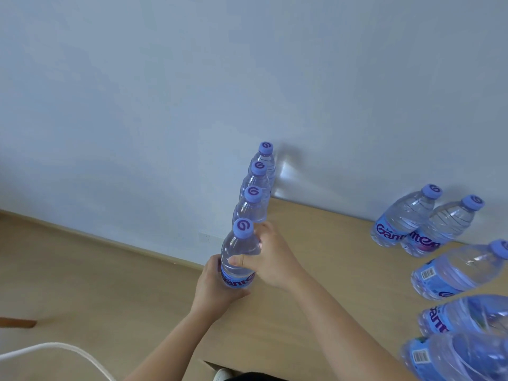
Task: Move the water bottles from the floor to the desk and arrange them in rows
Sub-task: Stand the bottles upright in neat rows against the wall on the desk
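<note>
**While both hands steady the fourth bottle, a row forms at the desk's left edge**

Because the row must run straight, the left hand (217, 284) wraps the nearest bottle (239, 254) low at its label while the right hand (270, 257) clasps its upper body — likely nudging it into line. It stands upright on the desk (316, 270), at the left edge, closing a file of four that runs back to the wall. Right of that file, well apart, are five more bottles — nine in all.

back right bottle (400, 218) label: "Gant" | its neighbour bottle (437, 229) label: "nten"
</note>
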Available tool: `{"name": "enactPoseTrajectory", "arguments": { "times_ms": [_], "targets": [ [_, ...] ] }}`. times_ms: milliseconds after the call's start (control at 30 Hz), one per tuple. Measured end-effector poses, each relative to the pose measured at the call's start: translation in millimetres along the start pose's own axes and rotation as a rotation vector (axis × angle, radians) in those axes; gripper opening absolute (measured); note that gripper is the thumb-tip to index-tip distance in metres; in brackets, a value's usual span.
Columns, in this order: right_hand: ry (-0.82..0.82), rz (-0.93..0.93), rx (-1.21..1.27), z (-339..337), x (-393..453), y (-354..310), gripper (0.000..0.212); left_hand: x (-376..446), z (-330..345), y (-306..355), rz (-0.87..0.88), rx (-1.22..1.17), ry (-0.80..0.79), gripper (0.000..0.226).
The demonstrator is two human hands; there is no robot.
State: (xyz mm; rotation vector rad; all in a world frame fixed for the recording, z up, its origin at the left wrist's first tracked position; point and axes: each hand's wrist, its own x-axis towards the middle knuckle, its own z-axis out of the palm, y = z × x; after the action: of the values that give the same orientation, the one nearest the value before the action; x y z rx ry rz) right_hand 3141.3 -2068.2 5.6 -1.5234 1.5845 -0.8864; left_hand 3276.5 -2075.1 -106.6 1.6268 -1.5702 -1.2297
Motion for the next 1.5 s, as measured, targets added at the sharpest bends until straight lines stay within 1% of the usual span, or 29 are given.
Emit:
{"name": "enactPoseTrajectory", "arguments": {
  "times_ms": [133, 633, 767, 867, 900, 967, 1033, 1067, 1133, 1233, 1367, 1500],
  "targets": [
    [0.026, -0.012, -0.021, 1, 3, 2, 0.044, 7, 2, 3, 0.009, 0.011, -0.008, 0.063],
    [0.040, -0.028, -0.030, 2, 4, 14, 0.049, 11, 6, 2, -0.023, 0.031, 0.012, 0.066],
    [0.043, -0.035, -0.027, 2, 1, 14, 0.051, 8, 9, 2, 0.034, 0.018, 0.017, 0.065],
    [0.033, -0.008, 0.000, -2, -4, 14, 0.061, -2, 14, 11, 0.087, -0.066, 0.082, 0.058],
    [0.029, 0.009, 0.009, -6, -7, 16, 0.067, -7, 15, 14, 0.059, -0.089, 0.102, 0.059],
    [0.038, 0.046, 0.007, -18, -13, 19, 0.075, -22, 17, 14, -0.054, -0.091, 0.135, 0.062],
    [0.077, 0.063, -0.005, -35, -20, 22, 0.069, -39, 20, 10, -0.140, -0.062, 0.145, 0.064],
    [0.103, 0.074, -0.012, -44, -22, 23, 0.064, -49, 22, 8, -0.152, -0.026, 0.148, 0.062],
    [0.170, 0.109, -0.023, -63, -28, 25, 0.054, -66, 33, 12, -0.100, 0.038, 0.112, 0.056],
    [0.267, 0.159, -0.013, -90, -40, 29, 0.044, -75, 56, 28, 0.072, 0.073, -0.053, 0.052],
    [0.357, 0.205, -0.014, -121, -64, 35, 0.039, -63, 85, 62, 0.186, 0.133, -0.265, 0.050],
    [0.464, 0.242, -0.016, -148, -95, 38, 0.036, -47, 113, 97, 0.289, 0.156, -0.389, 0.053]
  ]
}}
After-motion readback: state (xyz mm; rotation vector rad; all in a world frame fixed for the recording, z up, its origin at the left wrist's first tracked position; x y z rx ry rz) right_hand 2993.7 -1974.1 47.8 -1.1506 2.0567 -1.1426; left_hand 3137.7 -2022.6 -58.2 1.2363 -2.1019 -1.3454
